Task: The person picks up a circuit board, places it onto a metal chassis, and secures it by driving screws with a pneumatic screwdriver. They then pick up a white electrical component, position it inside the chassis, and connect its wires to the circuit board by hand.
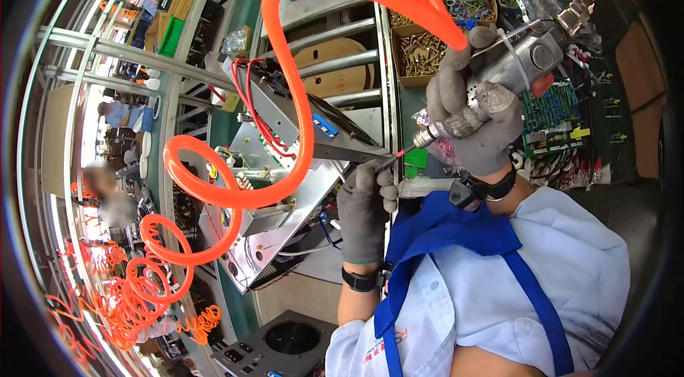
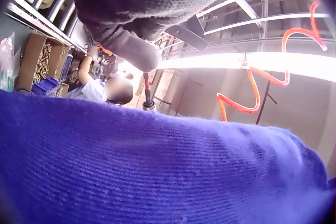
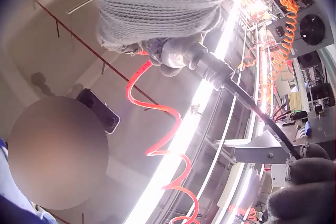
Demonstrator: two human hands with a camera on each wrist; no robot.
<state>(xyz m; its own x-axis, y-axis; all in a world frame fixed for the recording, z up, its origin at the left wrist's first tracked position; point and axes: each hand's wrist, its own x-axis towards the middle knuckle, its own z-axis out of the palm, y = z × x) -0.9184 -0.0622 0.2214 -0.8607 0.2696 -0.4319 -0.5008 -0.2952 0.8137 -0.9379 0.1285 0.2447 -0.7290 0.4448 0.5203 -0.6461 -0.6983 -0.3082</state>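
Note:
My right hand point(image 1: 491, 120), in a grey glove, grips a metal air screwdriver point(image 1: 531, 56) with its bit pointing left. The driver's long bit point(image 3: 257, 111), partly red and dark, runs to my left hand's fingertips. Gloved in grey as well, my left hand point(image 1: 363, 217) has its fingers curled and pinches at the tip of the bit; whether a screw sits there I cannot tell. Right behind these fingers is the edge of a metal chassis point(image 1: 285, 213), which holds a fan, red wires and a blue connector point(image 1: 325, 125). A thick orange air hose point(image 1: 285, 56) loops across it.
Cardboard boxes of screws point(image 1: 420, 53) stand beyond my right hand, with green circuit boards point(image 1: 552, 117) to the right. A grey unit with a fan point(image 1: 285, 341) lies at lower left. Metal rollers point(image 1: 342, 60) run behind the chassis. Other people point(image 1: 121, 115) work far left.

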